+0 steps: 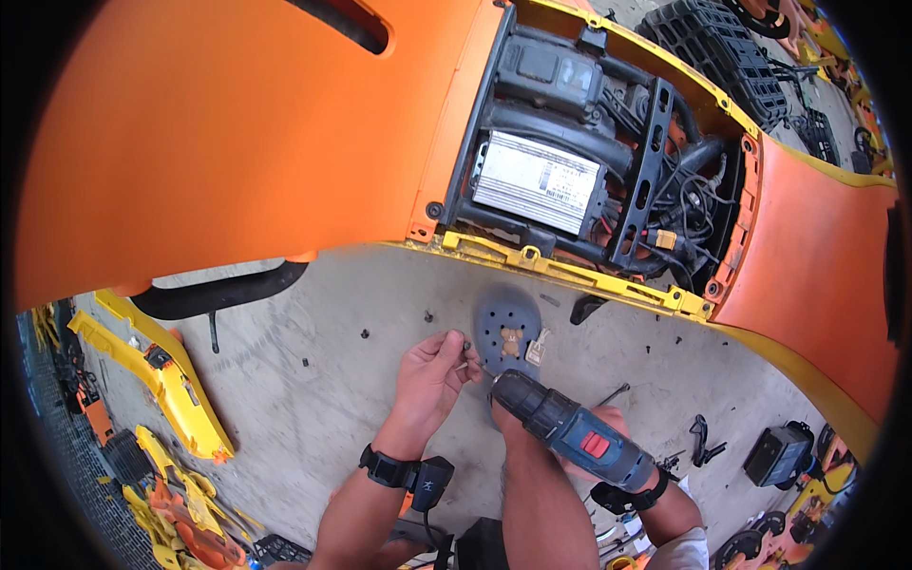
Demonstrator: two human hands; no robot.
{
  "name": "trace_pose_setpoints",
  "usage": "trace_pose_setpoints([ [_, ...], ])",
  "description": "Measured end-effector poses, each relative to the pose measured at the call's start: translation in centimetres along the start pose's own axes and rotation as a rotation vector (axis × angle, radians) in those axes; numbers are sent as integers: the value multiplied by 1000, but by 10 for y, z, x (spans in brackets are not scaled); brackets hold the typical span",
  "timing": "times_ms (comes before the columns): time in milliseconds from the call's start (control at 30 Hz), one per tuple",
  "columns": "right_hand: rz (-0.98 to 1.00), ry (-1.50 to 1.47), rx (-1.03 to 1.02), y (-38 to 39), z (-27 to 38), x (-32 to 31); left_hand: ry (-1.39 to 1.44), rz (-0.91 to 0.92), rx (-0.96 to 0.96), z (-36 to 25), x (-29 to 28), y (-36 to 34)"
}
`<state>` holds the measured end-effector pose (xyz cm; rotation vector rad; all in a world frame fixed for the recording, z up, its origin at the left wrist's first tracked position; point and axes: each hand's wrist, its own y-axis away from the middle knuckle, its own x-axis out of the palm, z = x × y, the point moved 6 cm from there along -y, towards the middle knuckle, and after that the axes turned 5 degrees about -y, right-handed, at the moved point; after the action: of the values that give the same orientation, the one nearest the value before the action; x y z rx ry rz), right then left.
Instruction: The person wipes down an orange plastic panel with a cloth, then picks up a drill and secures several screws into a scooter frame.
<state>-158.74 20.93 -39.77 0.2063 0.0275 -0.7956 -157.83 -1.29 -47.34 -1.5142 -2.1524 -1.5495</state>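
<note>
My left hand [432, 380] is in the middle of the view, thumb and fingers pinched together on a small dark piece, perhaps a screw. My right hand [613, 416] grips a blue and black cordless drill [575, 432], which hides most of the fingers. The drill's nose points up and left, close to the left fingertips; whether the bit touches the small piece I cannot tell. Beyond my hands stands an orange scooter-like vehicle [256, 142]. Its open compartment, edged by a yellow frame [570, 275], shows a silver finned box [537, 180], black tubes and wires.
My foot in a grey clog [503, 318] is just past the left fingertips. Small dark screws lie scattered on the concrete floor [361, 285]. A yellow trim panel [171, 389] lies at left, a black crate [717, 62] at far right, and a black boxy device [779, 454] at right.
</note>
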Motion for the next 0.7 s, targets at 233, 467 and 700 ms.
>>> trace_pose_setpoints([
  [233, -32, -37, 81, 0, -7, 2, -30, -13, -4, 6, 9, 8],
  [467, -58, -25, 51, -6, 3, 3, -142, 39, 10, -3, 3, 8],
  [700, 55, 11, 123, 0, -2, -1, -509, 142, -90, -26, 0, 7],
])
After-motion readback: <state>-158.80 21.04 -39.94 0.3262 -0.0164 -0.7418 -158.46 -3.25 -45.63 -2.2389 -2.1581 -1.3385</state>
